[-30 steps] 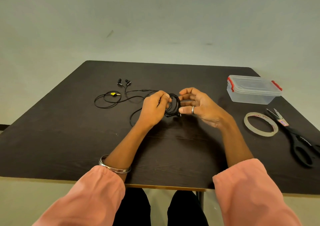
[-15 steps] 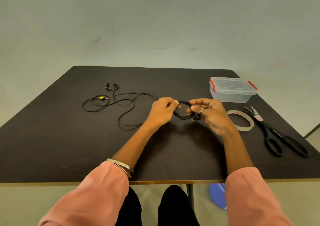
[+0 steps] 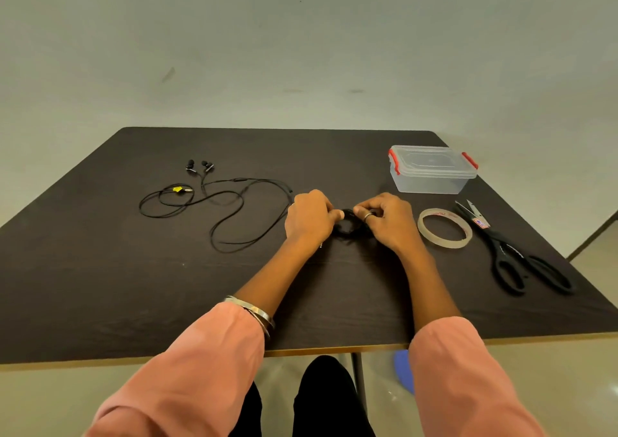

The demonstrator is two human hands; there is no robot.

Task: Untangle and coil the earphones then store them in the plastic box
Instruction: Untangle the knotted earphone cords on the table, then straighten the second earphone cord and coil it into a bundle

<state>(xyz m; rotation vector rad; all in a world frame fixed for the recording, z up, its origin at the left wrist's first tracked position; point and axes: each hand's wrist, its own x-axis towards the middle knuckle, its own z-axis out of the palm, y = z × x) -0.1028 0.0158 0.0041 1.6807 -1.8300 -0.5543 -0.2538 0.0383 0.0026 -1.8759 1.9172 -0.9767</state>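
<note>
A small black coil of earphone cable (image 3: 347, 227) lies low over the dark table (image 3: 100, 286), held between both hands. My left hand (image 3: 311, 217) pinches its left side and my right hand (image 3: 388, 219) pinches its right side. A second pair of black earphones (image 3: 214, 199) lies loose and uncoiled at the left, with its earbuds at the far end and a yellow tag near the plug. The clear plastic box (image 3: 431, 170) with red clips stands shut at the back right.
A roll of clear tape (image 3: 444, 227) lies just right of my right hand. Black scissors (image 3: 515, 252) lie further right near the table's edge. The front table edge runs under my forearms.
Both hands have lowered the coil toward the table surface. The coil looks tighter and smaller between the fingers than before.
</note>
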